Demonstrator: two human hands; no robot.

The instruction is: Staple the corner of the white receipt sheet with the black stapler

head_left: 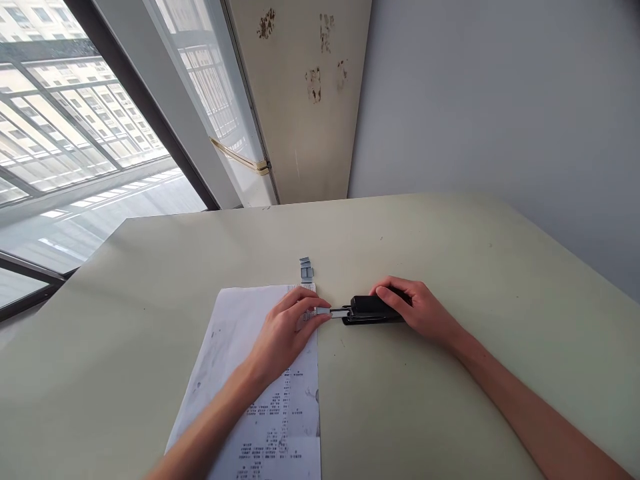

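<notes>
A black stapler lies on its side or base on the table, its metal staple tray sticking out of the left end. My right hand is wrapped over the stapler's right part, thumb along the top. At the tray's outer end, the thumb and fingers of my left hand pinch together; a bit of grey metal shows between them. Whether a separate staple strip is in this pinch I cannot tell. Under my left hand and forearm lies a printed sheet of paper.
Several short strips of staples lie just beyond the paper's top right corner. The pale table has a far edge near a beige panel and a grey wall. A window with a handle stands at the left.
</notes>
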